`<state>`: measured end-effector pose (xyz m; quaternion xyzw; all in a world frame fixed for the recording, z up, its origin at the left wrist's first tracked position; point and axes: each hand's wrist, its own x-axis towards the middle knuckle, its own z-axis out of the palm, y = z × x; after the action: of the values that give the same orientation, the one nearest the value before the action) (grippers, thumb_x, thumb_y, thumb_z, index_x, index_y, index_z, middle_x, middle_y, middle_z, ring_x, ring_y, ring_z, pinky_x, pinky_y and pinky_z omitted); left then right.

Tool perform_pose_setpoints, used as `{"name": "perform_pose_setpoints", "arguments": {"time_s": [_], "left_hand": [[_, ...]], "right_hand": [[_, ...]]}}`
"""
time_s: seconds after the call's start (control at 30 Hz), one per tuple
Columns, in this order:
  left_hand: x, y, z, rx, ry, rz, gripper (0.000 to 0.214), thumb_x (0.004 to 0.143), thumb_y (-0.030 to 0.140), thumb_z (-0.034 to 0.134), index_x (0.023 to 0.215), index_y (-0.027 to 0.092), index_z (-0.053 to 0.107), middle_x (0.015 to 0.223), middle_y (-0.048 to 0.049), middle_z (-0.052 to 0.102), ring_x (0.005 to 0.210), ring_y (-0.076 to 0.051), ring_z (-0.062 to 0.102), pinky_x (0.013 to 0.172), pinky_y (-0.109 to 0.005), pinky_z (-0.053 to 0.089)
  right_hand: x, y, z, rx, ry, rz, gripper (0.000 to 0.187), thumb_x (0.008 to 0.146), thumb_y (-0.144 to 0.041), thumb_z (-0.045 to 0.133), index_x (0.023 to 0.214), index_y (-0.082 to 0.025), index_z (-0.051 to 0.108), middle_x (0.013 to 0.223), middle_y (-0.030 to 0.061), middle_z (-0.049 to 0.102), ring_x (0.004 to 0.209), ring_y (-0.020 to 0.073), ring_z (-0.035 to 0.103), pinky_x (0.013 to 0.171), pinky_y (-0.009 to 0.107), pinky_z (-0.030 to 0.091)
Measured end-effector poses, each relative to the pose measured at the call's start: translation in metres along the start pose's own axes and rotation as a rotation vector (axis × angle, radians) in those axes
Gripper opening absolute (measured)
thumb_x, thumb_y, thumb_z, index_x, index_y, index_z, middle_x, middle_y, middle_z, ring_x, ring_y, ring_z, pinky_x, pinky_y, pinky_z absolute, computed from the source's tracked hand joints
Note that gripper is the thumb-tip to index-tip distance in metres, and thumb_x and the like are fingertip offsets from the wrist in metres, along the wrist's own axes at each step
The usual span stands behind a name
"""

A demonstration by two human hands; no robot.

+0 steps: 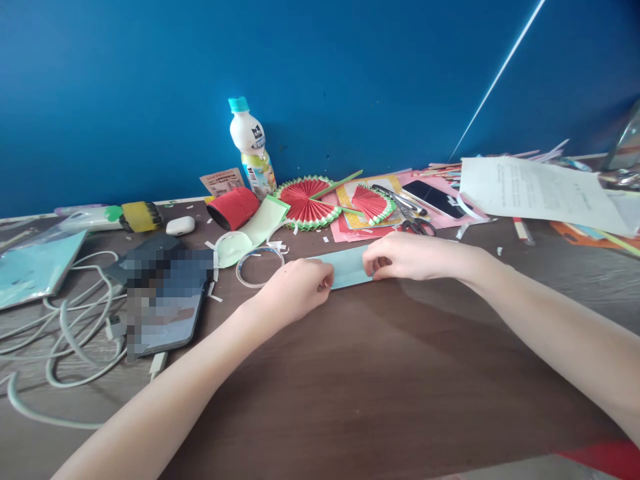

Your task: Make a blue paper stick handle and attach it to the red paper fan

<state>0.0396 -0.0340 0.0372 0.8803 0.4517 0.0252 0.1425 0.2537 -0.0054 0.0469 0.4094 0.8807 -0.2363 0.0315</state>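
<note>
While both forearms reach in from the near edge of the table (375, 373), all places below are referenced to the bottle (253, 153), which stands upright against the blue wall.

Far left of the bottle and nearer the camera: white cables (65, 327), loosely coiled. Just right of them, a phone (165, 300) lies flat, screen up. Left of the bottle, close to its foot: a white earbud case (180, 225) and a red paper roll (234, 207) on its side. In front of the bottle: a thin paper ring (259, 265), flat on the wood.

Left hand (300, 287): in front of the bottle, slightly to its right. Forearm runs diagonally up from lower left. Knuckles up, fingers curled under, fingertips closed on the left end of the pale blue paper strip (347, 267).

Strip: flat on the table, in front and right of the bottle, spanning the gap between the two hands.

Right hand (410, 257): further right of the bottle. Forearm enters from lower right, wrist low, palm down. Thumb and fingers pinch the strip's right end.

Right of the bottle, against the wall side: a red-and-green paper fan (306, 202), then scissors (410, 217), closed. Far right: a white printed sheet (540, 190), resting on other papers
</note>
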Motion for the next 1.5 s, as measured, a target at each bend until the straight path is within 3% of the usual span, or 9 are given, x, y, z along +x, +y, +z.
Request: {"name": "perform_pose_setpoints", "arguments": {"time_s": [0.37, 0.53, 0.7, 0.8, 0.9, 1.03, 1.33, 1.5], "left_hand": [[0.003, -0.012, 0.002, -0.022, 0.025, 0.065, 0.020, 0.073, 0.011, 0.040, 0.074, 0.020, 0.058, 0.074, -0.0010, 0.060, 0.066, -0.013, 0.054, 0.060, -0.024, 0.038], [0.000, -0.005, 0.005, 0.176, 0.037, -0.001, 0.021, 0.079, 0.013, 0.037, 0.076, 0.021, 0.057, 0.079, -0.0029, 0.059, 0.073, -0.016, 0.056, 0.056, -0.025, 0.035], [-0.001, 0.001, 0.008, 0.314, 0.053, 0.037, 0.022, 0.082, 0.010, 0.035, 0.081, 0.020, 0.055, 0.082, -0.0035, 0.058, 0.076, -0.018, 0.056, 0.054, -0.026, 0.034], [-0.002, 0.003, 0.008, 0.343, 0.020, 0.061, 0.019, 0.084, 0.014, 0.036, 0.083, 0.019, 0.055, 0.084, -0.0049, 0.058, 0.079, -0.019, 0.056, 0.056, -0.026, 0.037], [-0.003, 0.003, 0.006, 0.322, -0.007, 0.068, 0.014, 0.084, 0.022, 0.042, 0.086, 0.019, 0.055, 0.086, -0.0059, 0.058, 0.080, -0.020, 0.056, 0.059, -0.026, 0.039], [-0.002, 0.001, 0.003, 0.249, -0.011, 0.031, 0.017, 0.084, 0.019, 0.040, 0.082, 0.019, 0.057, 0.084, -0.0052, 0.059, 0.076, -0.018, 0.057, 0.060, -0.027, 0.040], [0.003, -0.011, 0.002, 0.018, 0.058, -0.026, 0.018, 0.077, 0.013, 0.042, 0.081, 0.019, 0.058, 0.085, -0.0029, 0.062, 0.073, -0.016, 0.057, 0.066, -0.027, 0.041], [0.002, -0.008, 0.003, 0.124, 0.075, -0.035, 0.019, 0.079, 0.012, 0.040, 0.078, 0.020, 0.058, 0.084, -0.0018, 0.060, 0.075, -0.016, 0.056, 0.060, -0.025, 0.039]], "right_hand": [[0.002, 0.002, 0.004, 0.008, 0.040, 0.068, 0.011, 0.073, -0.015, 0.047, 0.073, -0.020, 0.057, 0.073, 0.0001, 0.061, 0.061, 0.0121, 0.051, 0.056, 0.024, 0.034], [0.004, 0.002, 0.009, -0.017, 0.093, 0.040, 0.009, 0.072, -0.014, 0.048, 0.070, -0.019, 0.055, 0.080, 0.0023, 0.057, 0.069, 0.0137, 0.049, 0.060, 0.024, 0.032], [0.005, 0.003, 0.014, 0.025, 0.123, 0.099, 0.010, 0.071, -0.011, 0.048, 0.073, -0.019, 0.053, 0.073, 0.0005, 0.057, 0.063, 0.0127, 0.048, 0.056, 0.024, 0.030], [0.005, 0.004, 0.014, 0.030, 0.105, 0.058, 0.010, 0.072, -0.011, 0.047, 0.070, -0.019, 0.052, 0.072, 0.0001, 0.057, 0.064, 0.0125, 0.049, 0.057, 0.024, 0.031], [0.003, 0.004, 0.010, 0.022, 0.064, 0.046, 0.008, 0.073, -0.013, 0.048, 0.071, -0.019, 0.054, 0.075, 0.0007, 0.058, 0.065, 0.0128, 0.049, 0.059, 0.024, 0.033], [0.002, 0.006, 0.005, 0.055, 0.002, 0.051, 0.006, 0.073, -0.019, 0.053, 0.079, -0.019, 0.055, 0.082, 0.0027, 0.059, 0.070, 0.0144, 0.052, 0.060, 0.025, 0.035], [0.006, 0.016, 0.006, 0.043, 0.106, 0.018, 0.012, 0.076, -0.019, 0.049, 0.073, -0.018, 0.061, 0.077, 0.0019, 0.063, 0.067, 0.0134, 0.053, 0.062, 0.025, 0.036], [0.007, 0.010, 0.007, 0.046, 0.132, 0.114, 0.007, 0.074, -0.016, 0.050, 0.072, -0.018, 0.056, 0.068, 0.0006, 0.057, 0.061, 0.0123, 0.048, 0.056, 0.024, 0.032]]}}
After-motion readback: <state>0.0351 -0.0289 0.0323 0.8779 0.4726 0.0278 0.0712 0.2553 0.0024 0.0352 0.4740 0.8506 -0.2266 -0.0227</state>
